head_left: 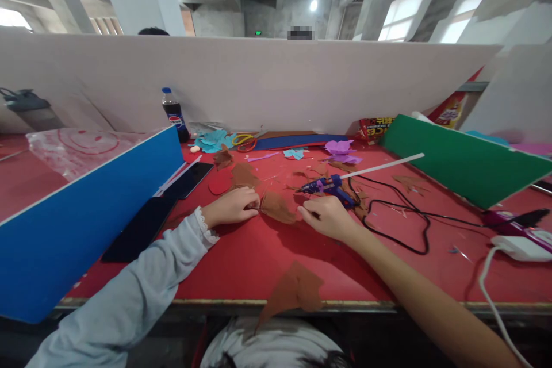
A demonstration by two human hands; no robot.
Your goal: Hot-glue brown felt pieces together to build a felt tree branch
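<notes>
My left hand [233, 206] is closed, its fingertips pinching the narrow end of a brown leaf-shaped paper piece [278, 208] above the red table. At the other end of that piece is my right hand [328, 215], its fingers curled. Whether they grip the edge or something small is hidden. Just behind my right hand lies a blue glue gun [325, 185] with a long white glue stick [383, 165] sticking out of its back. Another brown paper piece [297, 287] lies over the table's front edge. More brown paper [244, 175] lies behind my left hand.
A blue board [99, 207] stands at left, a green board [461, 161] at right. A black cable [405, 204] loops across the red table [366, 276] toward a white plug [521, 247]. Scissors [246, 144], coloured paper [340, 149], a cola bottle [173, 115] and a phone [188, 180] lie or stand around.
</notes>
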